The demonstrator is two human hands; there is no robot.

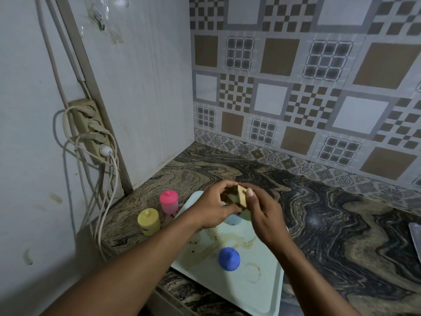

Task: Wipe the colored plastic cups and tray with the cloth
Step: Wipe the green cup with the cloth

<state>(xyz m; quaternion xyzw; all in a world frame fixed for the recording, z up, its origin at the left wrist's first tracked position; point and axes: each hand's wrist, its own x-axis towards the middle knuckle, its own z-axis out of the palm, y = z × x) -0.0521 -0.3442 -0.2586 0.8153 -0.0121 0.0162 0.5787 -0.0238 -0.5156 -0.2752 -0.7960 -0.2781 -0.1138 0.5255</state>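
Over the tray's (pixel 262 290) far end, your left hand (pixel 214 208) and right hand (pixel 265 217) pinched the cloth (pixel 242 198) in curled fingers, with the blue cup (pixel 229 258) standing at six o'clock, about equally near either hand.

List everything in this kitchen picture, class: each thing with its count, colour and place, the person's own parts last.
Counter: 1, dark marbled, below the tiled wall.
Tray: 1, pale green, stained, on the counter.
Pink cup: 1, pink, on the counter left of the tray.
Yellow cup: 1, yellow, on the counter beside the pink cup.
Blue cup: 1, dark blue, on the tray.
Pale blue cup: 1, on the tray, mostly hidden.
Cloth: 1, tan, folded, above the tray.
Power strip: 1, beige, left wall.
Left grip: 1, bare hand, pinches the cloth.
Right grip: 1, bare hand, pinches the cloth.
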